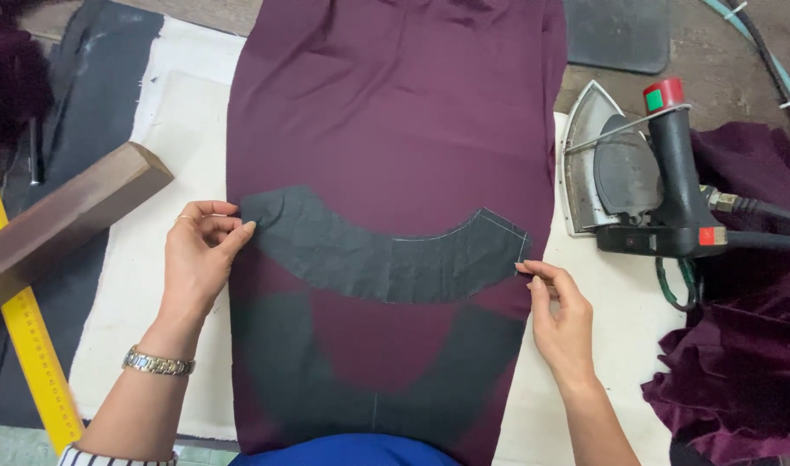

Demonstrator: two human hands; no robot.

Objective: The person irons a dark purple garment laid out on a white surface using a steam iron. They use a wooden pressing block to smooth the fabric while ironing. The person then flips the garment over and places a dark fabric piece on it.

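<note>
Both forearms reach in from the near edge of the tabletop point(153, 155), palms turned inward toward the maroon fabric point(395, 112) that runs lengthwise down the white pressing pad. The left hand point(198, 259), a metal wristwatch point(157, 362) on its wrist, bends its fingers and pinches the left tip of the curved dark grey piece point(377, 255), which lies flat across the maroon fabric. The right hand point(560, 315) pinches the grey piece's right end at the maroon fabric's right edge, its grip narrow, thumb against forefinger. Right of the maroon fabric, near the right hand, a steam iron point(645, 177) rests on its side, with heaped velvet cloth point(740, 371) beyond. Left of the maroon fabric, bare pad lies open around the left hand, then a wooden block point(62, 220) and a yellow ruler point(28, 336).
</note>
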